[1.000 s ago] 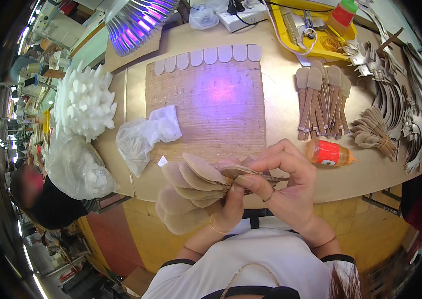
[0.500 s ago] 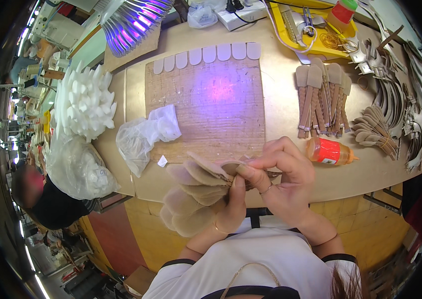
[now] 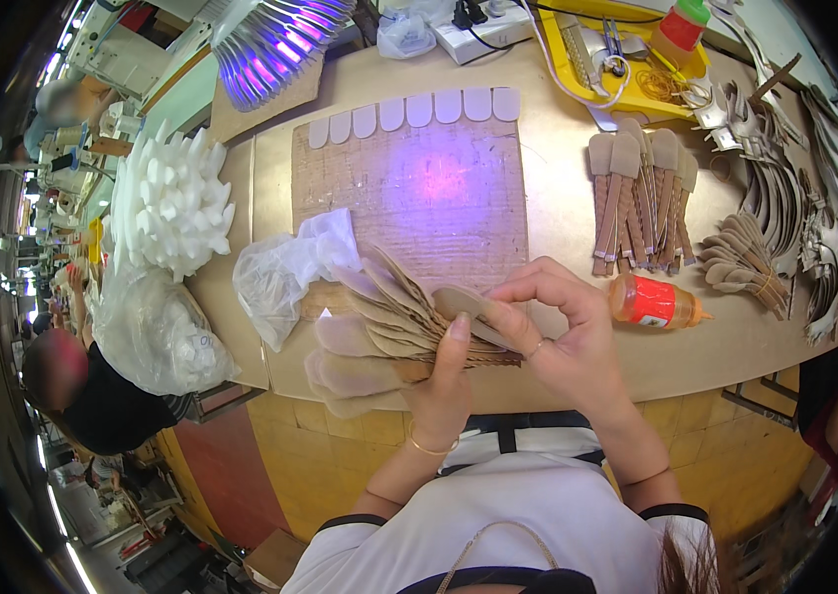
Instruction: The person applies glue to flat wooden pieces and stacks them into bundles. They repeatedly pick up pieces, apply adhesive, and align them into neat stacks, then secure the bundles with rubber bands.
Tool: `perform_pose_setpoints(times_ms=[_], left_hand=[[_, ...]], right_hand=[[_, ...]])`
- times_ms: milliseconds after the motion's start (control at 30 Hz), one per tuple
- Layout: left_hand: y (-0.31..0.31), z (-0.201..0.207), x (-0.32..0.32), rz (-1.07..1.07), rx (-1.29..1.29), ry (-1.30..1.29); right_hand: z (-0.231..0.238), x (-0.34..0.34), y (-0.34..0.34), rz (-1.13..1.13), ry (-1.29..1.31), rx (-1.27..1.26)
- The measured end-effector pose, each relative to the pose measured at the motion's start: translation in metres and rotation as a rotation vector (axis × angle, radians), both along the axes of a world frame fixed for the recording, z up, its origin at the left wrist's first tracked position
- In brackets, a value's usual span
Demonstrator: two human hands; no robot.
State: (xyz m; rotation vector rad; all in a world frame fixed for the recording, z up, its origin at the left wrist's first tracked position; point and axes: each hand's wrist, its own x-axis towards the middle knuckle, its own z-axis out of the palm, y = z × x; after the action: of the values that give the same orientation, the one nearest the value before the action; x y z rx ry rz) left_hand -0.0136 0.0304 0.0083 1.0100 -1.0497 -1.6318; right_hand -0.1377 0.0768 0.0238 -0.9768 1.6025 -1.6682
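My left hand [image 3: 442, 388] is closed around a fanned bundle of tan straps [image 3: 379, 322] with rounded, paddle-shaped ends and narrow braided-looking tails. My right hand [image 3: 577, 342] pinches one strap [image 3: 461, 301] between thumb and fingers, at the bundle's right side; my left thumb lies against it. Both hands are over the table's near edge. Beyond them lies a brown board [image 3: 419, 223], lit by a violet-pink spot. Along its far edge runs a row of pale, round-ended pieces [image 3: 419, 108]. A crumpled translucent plastic bag [image 3: 290, 267] overlaps the board's left side.
Right of my hands lies an orange glue bottle [image 3: 655, 301]. Behind it are braided straps [image 3: 642, 193] and a tied bundle [image 3: 746, 259]. A yellow tray [image 3: 627, 94] holds tools at the back right. White foam-like pieces [image 3: 171, 203] sit left. A co-worker [image 3: 107, 391] is at lower left.
The bundle has shifted slightly up and fanned wider, showing more of the straps' tails. The pinched strap now stands out from the others, its rounded end pointing left.
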Motion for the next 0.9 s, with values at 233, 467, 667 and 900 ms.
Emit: perform_pose_setpoints(times_ms=[233, 467, 667, 900], left_hand=[[-0.007, -0.010, 0.009, -0.139, 0.200, 0.040], [-0.033, -0.036, 0.020, -0.620, 0.342, 0.466], [-0.020, -0.033, 0.026, -0.520, 0.494, 0.233], [-0.020, -0.007, 0.007, -0.327, 0.335, 0.186]], right_hand=[[-0.007, 0.005, -0.001, -0.064, 0.061, 0.072], [0.004, -0.008, 0.000, -0.082, -0.753, -0.071], [0.001, 0.014, -0.009, -0.133, -0.277, 0.099], [0.009, 0.019, -0.026, -0.296, -0.214, 0.015]])
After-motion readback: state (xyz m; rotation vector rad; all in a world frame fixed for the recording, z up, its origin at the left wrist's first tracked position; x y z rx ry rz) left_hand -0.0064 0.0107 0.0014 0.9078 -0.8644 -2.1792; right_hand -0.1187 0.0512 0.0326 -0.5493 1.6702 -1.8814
